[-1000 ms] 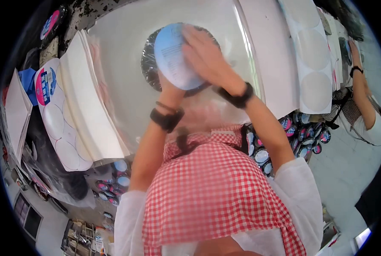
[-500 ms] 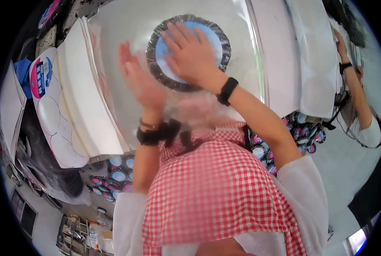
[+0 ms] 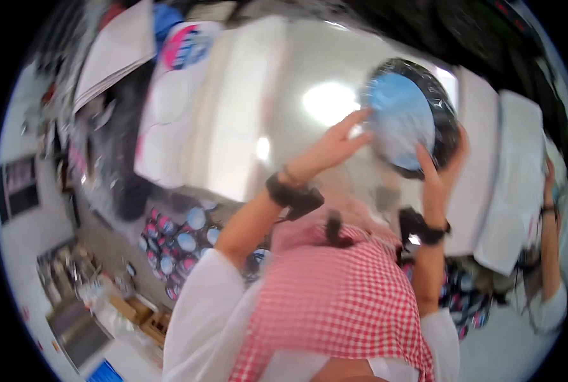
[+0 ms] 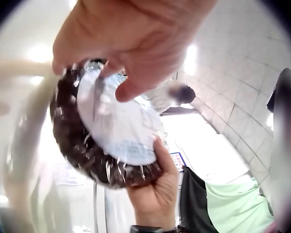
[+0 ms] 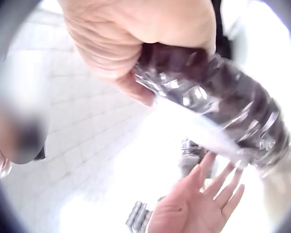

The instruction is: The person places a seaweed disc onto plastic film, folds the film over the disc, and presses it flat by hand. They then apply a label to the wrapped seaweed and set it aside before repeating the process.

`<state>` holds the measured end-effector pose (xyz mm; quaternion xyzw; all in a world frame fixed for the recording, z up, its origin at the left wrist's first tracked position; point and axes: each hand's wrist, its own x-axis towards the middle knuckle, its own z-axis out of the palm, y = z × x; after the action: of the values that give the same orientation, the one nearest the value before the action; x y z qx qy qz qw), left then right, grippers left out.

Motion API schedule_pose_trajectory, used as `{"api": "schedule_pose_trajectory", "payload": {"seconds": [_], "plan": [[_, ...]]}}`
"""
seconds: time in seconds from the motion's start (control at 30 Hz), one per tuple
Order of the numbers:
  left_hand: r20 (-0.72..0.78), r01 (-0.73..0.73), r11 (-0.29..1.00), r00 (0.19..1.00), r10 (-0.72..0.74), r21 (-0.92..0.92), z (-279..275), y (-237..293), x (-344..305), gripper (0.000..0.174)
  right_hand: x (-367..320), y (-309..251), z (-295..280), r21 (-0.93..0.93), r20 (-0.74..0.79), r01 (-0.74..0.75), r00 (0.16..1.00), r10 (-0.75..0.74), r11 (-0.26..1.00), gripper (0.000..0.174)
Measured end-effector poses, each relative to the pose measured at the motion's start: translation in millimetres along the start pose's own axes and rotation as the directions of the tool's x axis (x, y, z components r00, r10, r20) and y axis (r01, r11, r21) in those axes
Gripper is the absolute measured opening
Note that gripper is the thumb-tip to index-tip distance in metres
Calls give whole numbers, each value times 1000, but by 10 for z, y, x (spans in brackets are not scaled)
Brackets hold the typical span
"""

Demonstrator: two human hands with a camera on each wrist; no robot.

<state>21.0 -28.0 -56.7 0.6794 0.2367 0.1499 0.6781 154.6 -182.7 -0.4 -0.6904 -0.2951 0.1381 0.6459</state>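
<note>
A round, dark package wrapped in clear, shiny plastic, with a pale blue round label [image 3: 402, 118], is held tilted over the worktable. My right hand [image 3: 446, 178] grips its near right edge, thumb on the label side and fingers behind; the right wrist view shows the dark package side [image 5: 218, 97] against that palm. At the left edge is my left hand [image 3: 335, 146], its fingertips right by the rim. In the right wrist view the left hand [image 5: 199, 206] has its fingers spread and straight. The left wrist view shows the label [image 4: 119, 119] partly behind the left thumb.
Left on the worktable lie stacked white sheets [image 3: 242, 108] and a sheet of printed round labels [image 3: 176, 95]. More label sheets [image 3: 513, 172] lie at right. Many wrapped round packages [image 3: 185, 242] cover the floor below. Another person's arm [image 3: 549, 242] shows at far right.
The package, earlier flat on the table under my right palm, is now lifted and tilted in the right hand. The left hand has come to its left edge. The head view has turned.
</note>
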Motion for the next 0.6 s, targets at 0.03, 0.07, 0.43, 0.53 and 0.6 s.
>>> {"api": "schedule_pose_trajectory", "payload": {"seconds": [0.03, 0.07, 0.43, 0.53, 0.6], "plan": [[-102, 30, 993, 995, -18, 115, -271, 141, 24, 39, -73, 102, -43, -157, 31, 158, 987, -155, 975, 64], [-187, 76, 975, 982, -36, 208, -583, 238, 46, 34, 13, -74, 27, -321, 256, 434, 895, -364, 842, 55], [-273, 274, 101, 713, 646, 956, -3120, -407, 572, 20, 145, 403, 276, -630, 591, 520, 803, -78, 578, 63], [-201, 300, -43, 734, 649, 953, -3108, -429, 580, 14, 100, 468, 270, -648, 591, 514, 805, -55, 562, 65], [-143, 322, -193, 777, 613, 927, -3150, -437, 612, 8, 91, 468, 288, -655, 588, 518, 806, -59, 551, 64]]}}
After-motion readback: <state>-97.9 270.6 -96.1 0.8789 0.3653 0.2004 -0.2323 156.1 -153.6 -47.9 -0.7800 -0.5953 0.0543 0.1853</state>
